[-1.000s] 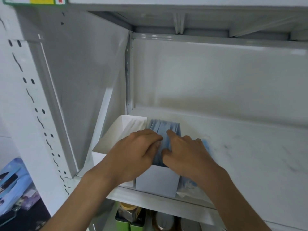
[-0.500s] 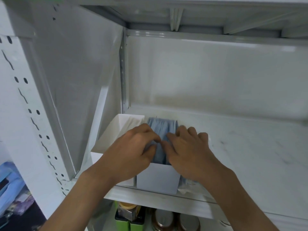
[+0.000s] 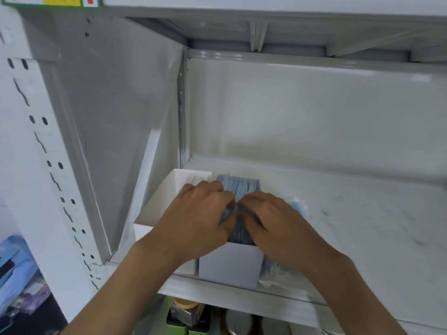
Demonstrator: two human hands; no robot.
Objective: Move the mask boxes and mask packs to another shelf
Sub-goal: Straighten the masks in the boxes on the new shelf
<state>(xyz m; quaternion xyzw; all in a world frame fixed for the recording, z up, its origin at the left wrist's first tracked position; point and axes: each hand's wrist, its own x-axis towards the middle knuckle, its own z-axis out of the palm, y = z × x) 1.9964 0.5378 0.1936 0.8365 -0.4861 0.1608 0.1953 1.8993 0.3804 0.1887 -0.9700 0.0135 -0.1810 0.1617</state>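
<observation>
Both hands are pressing curled fingers onto the blue masks (image 3: 238, 189) standing in the open white mask box (image 3: 229, 267), left hand (image 3: 200, 221) and right hand (image 3: 271, 221) meeting fingertip to fingertip. That box is sitting at the shelf (image 3: 362, 213) front edge near the left corner, between a second white box (image 3: 169, 201) and a plastic mask pack (image 3: 298, 209).

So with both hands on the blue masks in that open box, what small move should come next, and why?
Probably press the blue masks down flush into the white box. Both the left hand and right hand sit on top of the stack, which stands above the box rim. The box rests on the shelf beside a second white box and a mask pack.
</observation>
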